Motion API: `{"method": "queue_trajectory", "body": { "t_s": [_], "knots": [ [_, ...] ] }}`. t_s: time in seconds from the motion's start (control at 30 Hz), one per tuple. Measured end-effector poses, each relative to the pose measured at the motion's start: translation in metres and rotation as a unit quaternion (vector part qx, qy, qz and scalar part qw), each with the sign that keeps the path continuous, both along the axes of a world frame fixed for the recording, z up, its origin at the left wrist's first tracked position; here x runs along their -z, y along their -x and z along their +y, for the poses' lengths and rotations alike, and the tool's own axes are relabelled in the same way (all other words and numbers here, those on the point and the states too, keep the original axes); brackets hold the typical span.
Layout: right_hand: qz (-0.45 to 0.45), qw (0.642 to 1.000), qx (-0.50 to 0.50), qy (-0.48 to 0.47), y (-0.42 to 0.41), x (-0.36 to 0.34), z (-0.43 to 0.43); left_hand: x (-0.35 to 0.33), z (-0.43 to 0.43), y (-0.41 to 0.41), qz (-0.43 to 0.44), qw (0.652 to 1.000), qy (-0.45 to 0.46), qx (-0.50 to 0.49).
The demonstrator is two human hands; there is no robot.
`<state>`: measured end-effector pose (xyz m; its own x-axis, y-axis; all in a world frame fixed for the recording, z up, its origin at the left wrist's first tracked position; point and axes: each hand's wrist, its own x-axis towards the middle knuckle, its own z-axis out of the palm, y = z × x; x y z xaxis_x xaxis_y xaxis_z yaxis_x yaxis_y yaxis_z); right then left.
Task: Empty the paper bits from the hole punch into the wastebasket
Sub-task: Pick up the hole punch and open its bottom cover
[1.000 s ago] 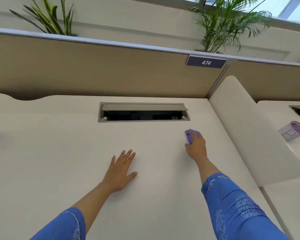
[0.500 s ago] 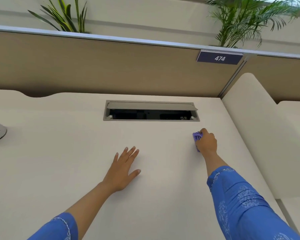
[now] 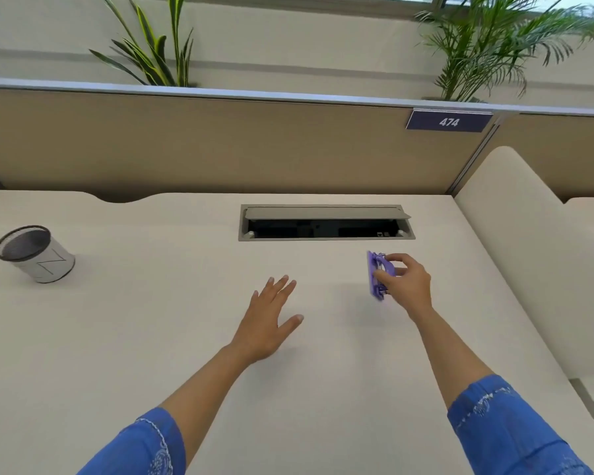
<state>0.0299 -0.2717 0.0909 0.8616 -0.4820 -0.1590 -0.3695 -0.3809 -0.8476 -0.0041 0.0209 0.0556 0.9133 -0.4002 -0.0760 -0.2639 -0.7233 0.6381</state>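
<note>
My right hand (image 3: 405, 284) grips a small purple hole punch (image 3: 377, 274) and holds it tipped on its side just above the desk, below the cable box. Its flat base faces left. My left hand (image 3: 268, 320) lies flat on the desk with the fingers spread, well left of the punch. A small mesh wastebasket (image 3: 31, 253) wrapped in white paper stands on the desk at the far left, its open mouth facing the camera. I see no paper bits.
The cream desk (image 3: 151, 320) has an open cable box (image 3: 326, 222) set in it near the back. A tan partition (image 3: 220, 145) with a "474" sign (image 3: 448, 121) runs behind. A rounded side divider (image 3: 528, 252) bounds the desk on the right.
My right hand has lifted the punch off the desk and turned it on its side. The view has swung left, bringing the wastebasket into sight. My left hand stays flat.
</note>
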Motion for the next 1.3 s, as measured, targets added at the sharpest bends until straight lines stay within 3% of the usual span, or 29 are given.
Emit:
{"method": "queue_trajectory", "body": {
  "t_s": [0.1, 0.23, 0.37, 0.47, 0.53, 0.63, 0.7, 0.8, 0.9, 1.1, 1.2, 1.3],
  "knots": [
    [-0.014, 0.988, 0.003, -0.155, 0.027, -0.025, 0.053, -0.017, 0.013, 0.014, 0.057, 0.995, 0.08, -0.022],
    [0.006, 0.936, -0.052, -0.349, 0.071, -0.056, 0.132, -0.054, 0.037, 0.042, 0.141, 0.964, 0.209, -0.088],
    [0.017, 0.842, -0.15, -0.517, 0.114, -0.075, 0.196, -0.09, 0.055, 0.07, 0.226, 0.886, 0.375, -0.153],
    [0.033, 0.802, -0.19, -0.566, 0.139, -0.082, 0.233, -0.11, 0.077, 0.092, 0.282, 0.812, 0.468, -0.204],
    [0.039, 0.8, -0.211, -0.56, 0.152, -0.083, 0.251, -0.116, 0.091, 0.104, 0.296, 0.778, 0.508, -0.223],
    [0.054, 0.817, -0.186, -0.544, 0.166, -0.08, 0.271, -0.114, 0.101, 0.12, 0.306, 0.758, 0.517, -0.254],
    [0.068, 0.853, -0.167, -0.489, 0.172, -0.079, 0.282, -0.107, 0.105, 0.128, 0.319, 0.75, 0.507, -0.28],
    [0.069, 0.932, -0.162, -0.318, 0.181, -0.077, 0.291, -0.099, 0.114, 0.135, 0.342, 0.737, 0.5, -0.299],
    [0.045, 0.971, -0.137, -0.191, 0.187, -0.072, 0.295, -0.096, 0.124, 0.137, 0.37, 0.715, 0.51, -0.304],
    [0.014, 0.976, -0.207, -0.072, 0.186, -0.07, 0.298, -0.093, 0.132, 0.127, 0.394, 0.644, 0.578, -0.309],
    [-0.035, 0.981, -0.189, -0.019, 0.181, -0.077, 0.298, -0.093, 0.14, 0.121, 0.387, 0.601, 0.622, -0.32],
    [-0.112, 0.981, -0.156, 0.02, 0.174, -0.088, 0.3, -0.092, 0.144, 0.122, 0.407, 0.594, 0.627, -0.299]
  ]
}}
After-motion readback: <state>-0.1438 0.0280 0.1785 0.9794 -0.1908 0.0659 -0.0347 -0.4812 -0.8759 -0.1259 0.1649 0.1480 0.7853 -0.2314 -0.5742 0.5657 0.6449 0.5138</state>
